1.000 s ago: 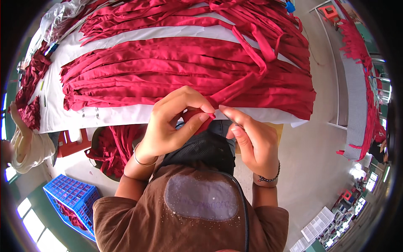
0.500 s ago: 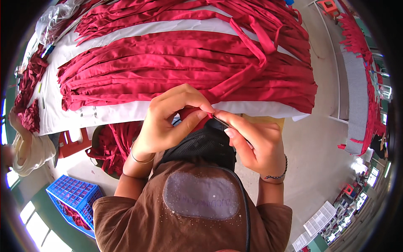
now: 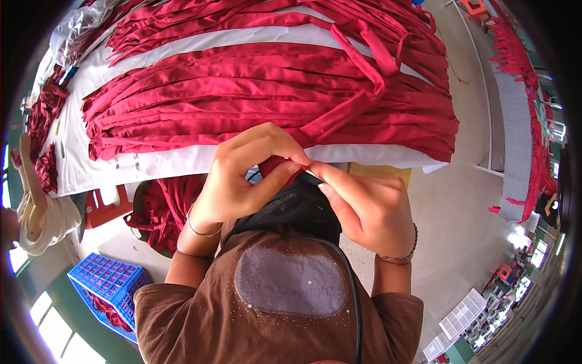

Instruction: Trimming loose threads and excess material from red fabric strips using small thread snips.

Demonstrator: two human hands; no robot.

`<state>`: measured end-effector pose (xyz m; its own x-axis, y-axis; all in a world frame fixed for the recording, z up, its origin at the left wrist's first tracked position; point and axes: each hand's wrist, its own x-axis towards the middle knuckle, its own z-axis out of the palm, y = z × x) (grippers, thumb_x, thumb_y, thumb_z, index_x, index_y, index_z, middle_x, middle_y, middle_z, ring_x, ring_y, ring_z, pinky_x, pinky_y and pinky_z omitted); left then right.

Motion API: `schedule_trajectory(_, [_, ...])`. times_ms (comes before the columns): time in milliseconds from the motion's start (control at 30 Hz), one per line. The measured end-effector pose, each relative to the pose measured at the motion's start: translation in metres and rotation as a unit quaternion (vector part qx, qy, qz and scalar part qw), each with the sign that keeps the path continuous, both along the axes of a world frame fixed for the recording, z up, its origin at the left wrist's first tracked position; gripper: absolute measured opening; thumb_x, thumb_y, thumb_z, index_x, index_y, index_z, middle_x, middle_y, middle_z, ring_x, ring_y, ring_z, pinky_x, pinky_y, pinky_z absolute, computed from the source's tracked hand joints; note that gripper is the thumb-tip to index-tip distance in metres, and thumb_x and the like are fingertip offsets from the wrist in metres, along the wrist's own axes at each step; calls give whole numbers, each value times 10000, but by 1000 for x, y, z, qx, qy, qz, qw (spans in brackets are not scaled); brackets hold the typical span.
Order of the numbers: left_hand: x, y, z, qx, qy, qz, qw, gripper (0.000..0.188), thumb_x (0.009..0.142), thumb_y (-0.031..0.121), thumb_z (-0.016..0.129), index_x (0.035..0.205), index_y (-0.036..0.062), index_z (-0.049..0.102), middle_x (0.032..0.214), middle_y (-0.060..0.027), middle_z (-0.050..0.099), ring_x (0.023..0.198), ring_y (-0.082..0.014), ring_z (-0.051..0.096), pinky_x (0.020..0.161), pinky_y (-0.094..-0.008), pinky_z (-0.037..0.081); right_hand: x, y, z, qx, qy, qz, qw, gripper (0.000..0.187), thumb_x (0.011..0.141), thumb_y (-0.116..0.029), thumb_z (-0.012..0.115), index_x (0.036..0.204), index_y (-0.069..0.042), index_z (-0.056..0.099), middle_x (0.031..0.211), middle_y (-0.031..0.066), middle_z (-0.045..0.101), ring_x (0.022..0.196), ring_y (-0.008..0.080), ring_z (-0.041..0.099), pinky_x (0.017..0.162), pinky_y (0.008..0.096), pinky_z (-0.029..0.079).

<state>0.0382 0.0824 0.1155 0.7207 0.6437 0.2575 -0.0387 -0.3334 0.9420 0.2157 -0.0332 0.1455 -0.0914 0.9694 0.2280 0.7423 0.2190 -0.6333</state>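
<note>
My left hand (image 3: 239, 176) pinches the end of a red fabric strip (image 3: 339, 118) between thumb and forefinger. From there the strip runs up over the long pile of red strips (image 3: 254, 91) on the table. My right hand (image 3: 373, 206) is closed on a thin metal tool (image 3: 313, 175), its tip at the pinched fabric. Most of the tool is hidden by my fingers, so its kind cannot be told. Both hands meet just in front of the table's near edge, fingertips almost touching.
A white cloth (image 3: 176, 167) covers the table. Beneath its near edge hang more red strips (image 3: 173, 209), beside a red stool (image 3: 106, 209). A blue crate (image 3: 109, 282) stands on the floor at lower left. At far left is another person's arm (image 3: 35, 176).
My right hand has turned slightly, and less of the tool shows now. The left hand keeps its pinch in nearly the same place. The other person's arm at far left has risen.
</note>
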Motion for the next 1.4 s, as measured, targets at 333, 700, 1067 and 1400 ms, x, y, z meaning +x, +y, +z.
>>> schedule_trajectory(333, [1,-2,1,-14,-4,-3,1000,141,766,-97,628,874,-7,644,845,-87,641,738,-157,622,634,-249,489,-12,-5,-14,72,123,-141,980,151,900,-23,568,1045,18,585,859,99,675,497,167,591,456,275,446])
schedule_trajectory(700, [-2,-4,-11,-110,-47,3,993,105,791,-63,643,886,-19,630,855,-84,607,766,-137,583,653,-235,456,-8,1,-6,-3,156,-49,986,147,868,-24,610,1007,6,642,743,101,669,588,186,661,535,285,503])
schedule_trajectory(1067, [-1,-2,-12,-92,-57,4,994,111,788,-67,646,887,-21,628,854,-84,613,768,-141,591,667,-234,462,-9,1,-3,-12,144,-42,989,146,856,-32,631,994,13,640,770,118,675,597,210,666,517,302,505])
schedule_trajectory(1400, [-2,-4,-4,-10,29,23,999,130,759,-90,647,867,-19,646,844,-87,620,764,-144,604,656,-235,467,-12,-3,-4,0,7,-56,998,176,829,-29,654,1003,-2,650,679,85,630,514,185,603,479,292,456])
